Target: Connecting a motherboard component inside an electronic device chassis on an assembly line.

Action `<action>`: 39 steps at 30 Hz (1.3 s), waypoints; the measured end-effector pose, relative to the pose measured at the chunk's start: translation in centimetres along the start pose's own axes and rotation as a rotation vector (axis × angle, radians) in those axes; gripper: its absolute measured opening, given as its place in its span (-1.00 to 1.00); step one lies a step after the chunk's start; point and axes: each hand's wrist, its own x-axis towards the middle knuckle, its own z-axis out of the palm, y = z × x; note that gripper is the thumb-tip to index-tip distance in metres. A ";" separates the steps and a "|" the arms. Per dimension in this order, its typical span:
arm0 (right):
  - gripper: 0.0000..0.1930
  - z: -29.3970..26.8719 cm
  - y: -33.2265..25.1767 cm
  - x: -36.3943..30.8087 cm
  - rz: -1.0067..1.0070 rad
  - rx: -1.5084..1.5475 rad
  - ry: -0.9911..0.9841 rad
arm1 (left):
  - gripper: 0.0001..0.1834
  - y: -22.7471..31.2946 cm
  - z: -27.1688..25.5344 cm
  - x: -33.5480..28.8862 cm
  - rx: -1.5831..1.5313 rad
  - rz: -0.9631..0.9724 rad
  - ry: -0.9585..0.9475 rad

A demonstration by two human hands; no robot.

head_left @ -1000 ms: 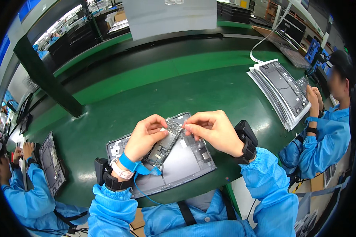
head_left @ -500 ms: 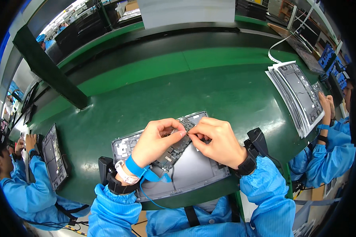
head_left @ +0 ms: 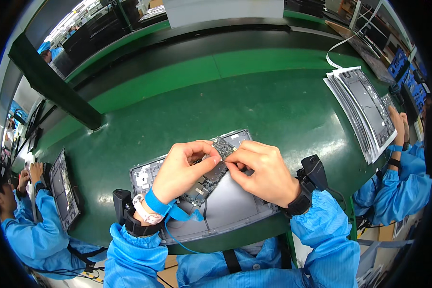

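The circuit board [head_left: 197, 195] lay aslant over the grey case [head_left: 233, 204] on the worktop [head_left: 177, 110]; left hand [head_left: 187, 168] and right hand [head_left: 265, 172] pinched at it, on what was hidden; fine fingertip work seemed underway, calling next for steadiness.

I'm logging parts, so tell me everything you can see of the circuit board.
The circuit board is flat, long and dark gray, dotted with small pale and metallic-looking parts. It slants over the gray panel, far end toward the right. The left hand's grip and right hand's grip come together over its far half, hiding some of it. Exact contact, and whether it rests fully on the panel, is unclear.
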 end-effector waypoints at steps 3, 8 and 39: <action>-0.91 0.1 -0.1 -0.1 -0.011 -0.013 0.017 | -0.86 0.1 0.0 -0.1 -0.010 -0.016 0.010; -0.94 -0.2 -0.3 -0.2 0.002 -0.049 -0.024 | -0.85 -0.1 0.0 -0.1 -0.010 -0.017 0.011; -0.92 -1.0 -0.4 -0.7 0.352 0.176 0.078 | -0.74 1.0 0.1 0.1 -0.111 -0.130 0.010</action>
